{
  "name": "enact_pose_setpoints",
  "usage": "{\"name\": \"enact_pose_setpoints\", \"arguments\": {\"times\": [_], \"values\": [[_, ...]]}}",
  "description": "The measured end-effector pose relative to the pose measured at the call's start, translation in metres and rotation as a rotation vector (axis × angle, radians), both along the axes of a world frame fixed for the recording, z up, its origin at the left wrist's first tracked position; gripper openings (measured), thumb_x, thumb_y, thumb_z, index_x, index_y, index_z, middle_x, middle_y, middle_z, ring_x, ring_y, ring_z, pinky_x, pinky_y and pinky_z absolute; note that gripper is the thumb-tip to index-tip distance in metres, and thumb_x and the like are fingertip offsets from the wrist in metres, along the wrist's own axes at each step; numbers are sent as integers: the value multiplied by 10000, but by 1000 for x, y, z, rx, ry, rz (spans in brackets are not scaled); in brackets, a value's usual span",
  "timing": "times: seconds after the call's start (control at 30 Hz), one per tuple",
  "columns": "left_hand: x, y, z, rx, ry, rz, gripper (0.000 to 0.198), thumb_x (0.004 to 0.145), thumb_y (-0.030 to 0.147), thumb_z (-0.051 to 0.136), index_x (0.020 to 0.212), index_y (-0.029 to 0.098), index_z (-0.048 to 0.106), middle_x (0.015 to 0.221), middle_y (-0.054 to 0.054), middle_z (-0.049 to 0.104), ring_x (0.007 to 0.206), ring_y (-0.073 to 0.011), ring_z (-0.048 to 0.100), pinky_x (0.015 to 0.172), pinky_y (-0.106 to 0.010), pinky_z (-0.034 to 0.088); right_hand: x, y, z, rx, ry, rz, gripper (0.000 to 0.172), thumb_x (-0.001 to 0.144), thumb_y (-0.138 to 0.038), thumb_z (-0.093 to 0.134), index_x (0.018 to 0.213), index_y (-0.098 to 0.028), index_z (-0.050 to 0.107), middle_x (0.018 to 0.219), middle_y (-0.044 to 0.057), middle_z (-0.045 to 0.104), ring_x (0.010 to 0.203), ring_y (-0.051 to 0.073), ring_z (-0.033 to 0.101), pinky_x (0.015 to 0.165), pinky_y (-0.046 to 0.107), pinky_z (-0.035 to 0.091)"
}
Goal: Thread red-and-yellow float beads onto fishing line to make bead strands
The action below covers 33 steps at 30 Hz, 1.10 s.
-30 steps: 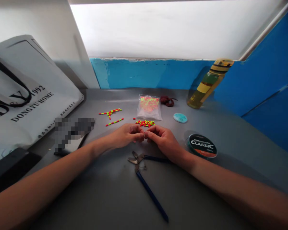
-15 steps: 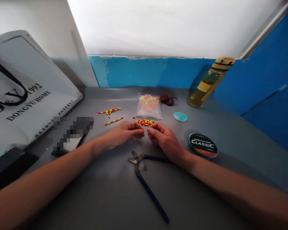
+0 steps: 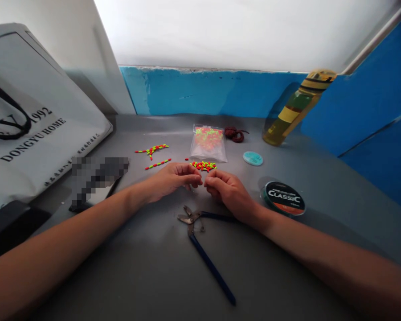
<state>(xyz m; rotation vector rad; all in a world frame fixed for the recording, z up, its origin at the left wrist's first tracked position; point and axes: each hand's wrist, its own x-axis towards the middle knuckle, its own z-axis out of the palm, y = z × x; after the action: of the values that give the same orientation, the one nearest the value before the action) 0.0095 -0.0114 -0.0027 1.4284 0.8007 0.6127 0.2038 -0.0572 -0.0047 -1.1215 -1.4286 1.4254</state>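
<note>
Bead pile: our landmark for everything here, loose red and yellow-green beads on the bench. Its long axis runs roughly left to right, we'd say.
Left hand: near-left of the bead pile, thumb and fingertips pinched together. If there's something tiny in there, we honestly can't tell.
Right hand: near-right of the bead pile, pinched down too, other fingers curled in. Same deal, we can't make out whether it's got anything.
Gap between the pinches: small. They face each other on our side of the bead pile, tips apart as far as we can see.
Which way the beads lie: straight past both sets of fingertips, away from us. The left hand looks a touch nearer, its curled fingers seeming to overlap the left end of the bead pile in our view; can't say if they touch.
Single red bead: off by itself, just past the left end of the bead pile.
Bead row: left of the bead pile, end to end, slanting away from us to the right.
Clear bag: right behind the bead pile, more beads inside.
Pliers: on our side of the bead pile, splayed open.
Spool: right of the bead pile, closer to us.
</note>
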Motion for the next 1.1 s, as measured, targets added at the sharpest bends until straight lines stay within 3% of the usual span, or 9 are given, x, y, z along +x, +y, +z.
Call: {"name": "enact_pose_setpoints", "arguments": {"times": [0.3,1.1], "values": [[2,-1,2,-10,1,4,119,851,254,671,873,138,656,796,-4,684,713,-103,581,737,-266,451,1,0,1,42,-1,16,177,790,-312,536,649,-207,560,582,-21,532,500,111,453,482,263,358],[1,-1,2,-7,-19,-31,159,838,289,705,861,141,653,770,8,657,700,-100,557,709,-247,421,2,0,-1,76,-32,47,169,783,-306,551,663,-189,561,576,-33,524,498,99,454,473,240,350]]}}
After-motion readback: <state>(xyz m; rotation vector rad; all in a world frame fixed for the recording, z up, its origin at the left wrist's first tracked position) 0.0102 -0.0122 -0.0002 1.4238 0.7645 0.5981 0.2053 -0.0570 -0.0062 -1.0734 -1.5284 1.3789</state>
